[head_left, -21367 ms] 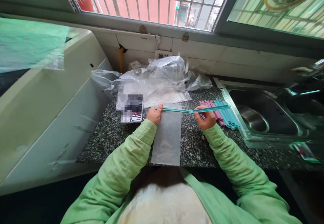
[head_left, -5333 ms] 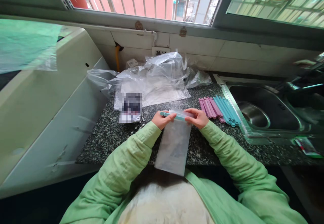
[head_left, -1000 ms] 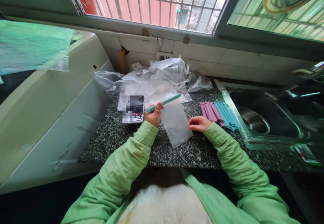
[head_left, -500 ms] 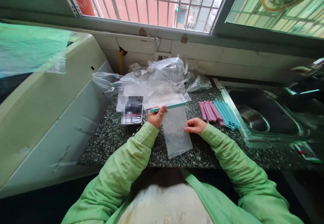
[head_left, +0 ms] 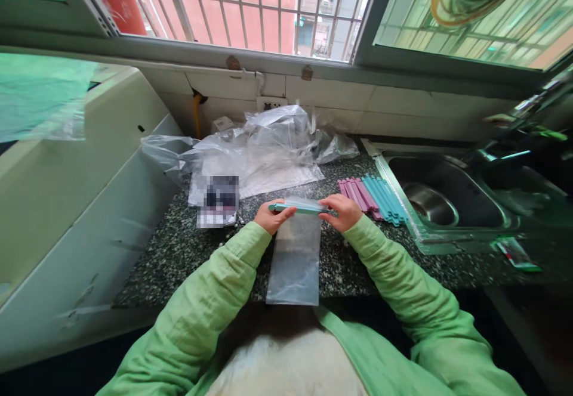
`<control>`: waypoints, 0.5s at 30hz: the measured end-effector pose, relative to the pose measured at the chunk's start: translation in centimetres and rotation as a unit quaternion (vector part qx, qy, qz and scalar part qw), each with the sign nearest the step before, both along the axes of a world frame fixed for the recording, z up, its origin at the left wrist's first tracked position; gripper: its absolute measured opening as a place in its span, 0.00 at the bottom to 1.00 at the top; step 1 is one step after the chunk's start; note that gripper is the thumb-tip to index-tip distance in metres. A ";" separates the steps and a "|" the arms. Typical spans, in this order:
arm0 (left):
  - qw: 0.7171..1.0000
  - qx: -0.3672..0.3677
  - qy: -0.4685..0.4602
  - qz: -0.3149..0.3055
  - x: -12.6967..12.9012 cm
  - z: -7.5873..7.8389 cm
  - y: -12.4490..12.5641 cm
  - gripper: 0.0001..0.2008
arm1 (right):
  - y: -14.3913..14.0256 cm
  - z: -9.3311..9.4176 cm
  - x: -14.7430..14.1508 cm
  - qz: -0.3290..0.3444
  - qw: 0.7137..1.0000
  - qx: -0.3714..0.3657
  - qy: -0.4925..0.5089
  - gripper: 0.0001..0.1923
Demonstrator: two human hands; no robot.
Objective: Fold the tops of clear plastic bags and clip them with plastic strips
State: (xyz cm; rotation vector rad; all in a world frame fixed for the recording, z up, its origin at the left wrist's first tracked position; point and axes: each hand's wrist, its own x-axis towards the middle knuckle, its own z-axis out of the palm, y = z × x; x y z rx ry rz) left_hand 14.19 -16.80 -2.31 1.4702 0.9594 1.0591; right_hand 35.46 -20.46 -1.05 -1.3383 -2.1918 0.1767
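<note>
Between my two hands a teal bag clip (head_left: 302, 209) lies crosswise over the upper part of a clear plastic bag (head_left: 294, 265). My left hand (head_left: 269, 217) is closed around the clip's left end, thumb along its front. At the other end, my right hand (head_left: 344, 212) pinches the clip and the bag's upper corner between thumb and fingers. The bag hangs down over the counter's front edge. To the right of my hands, pink clips (head_left: 358, 196) and more teal clips (head_left: 384, 200) lie side by side in a row.
Loose clear plastic bags (head_left: 268, 157) are heaped at the back of the speckled counter (head_left: 165, 265). A partly blurred flat item (head_left: 218, 202) lies at left, small white beads beside it. A steel sink (head_left: 423, 238) is at right, a pale appliance (head_left: 111, 121) at left.
My right hand has moved up from the bag's side to the clip's right end. The clip has come down across the bag's top, and the bag has shifted toward me.
</note>
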 end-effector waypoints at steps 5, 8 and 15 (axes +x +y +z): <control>0.999 -0.003 -0.020 -0.025 1.1 0.9 -0.1 0.21 | -0.8 1.6 -0.2 0.016 0.979 0.102 -0.174 0.14; 0.997 -0.031 -0.003 -0.067 2.3 1.7 0.4 0.20 | -0.1 2.3 0.9 0.003 0.976 0.107 -0.188 0.11; 0.981 -0.113 0.080 -0.139 4.3 2.2 4.4 0.18 | 4.4 3.2 7.4 -0.245 0.960 0.061 -0.122 0.10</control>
